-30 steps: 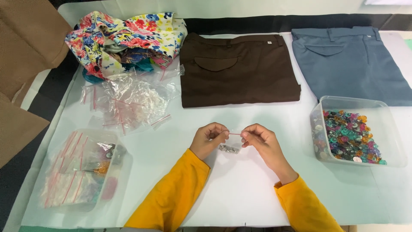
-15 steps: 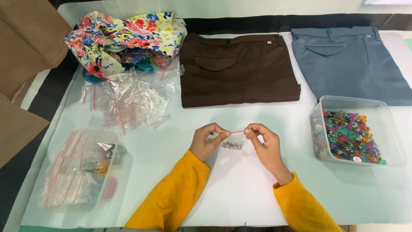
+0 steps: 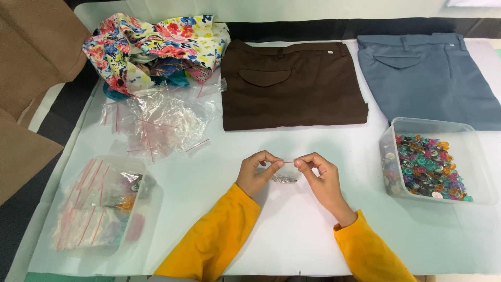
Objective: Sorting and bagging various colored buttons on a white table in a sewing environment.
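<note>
hidden: your sleeves run off the bottom edge, elbows out of view. Contents of the small bag [image 3: 284, 177] too small to tell, just a grey speckled clump. Far-left brown cardboard cut off by the frame.
hard to read: pile of empty zip bags [image 3: 162, 124] is clear on white, edges blur together; only the red seal strips stand out.
left hand [image 3: 257, 172]: fingers curled in, thumb and forefinger pinched shut on the left end of the small bag's top strip.
right hand [image 3: 319, 175]: same pinch, thumb and forefinger closed on the right end of the strip; other fingers folded loosely under.
small bag: held between your two hands, top edge stretched into a thin pink line, body hanging just above the white table [image 3: 292, 240]. Can't tell if it touches the table.
left tub [image 3: 107, 206]: clear container near your left sleeve, holds filled zip bags, contents murky.
right tub [image 3: 438, 162]: clear container of mixed coloured buttons, well apart from your right hand.
far side: floral cloth [image 3: 156, 44], folded brown trousers [image 3: 292, 86], folded blue-grey trousers [image 3: 428, 73], the last cut off at the right edge.
</note>
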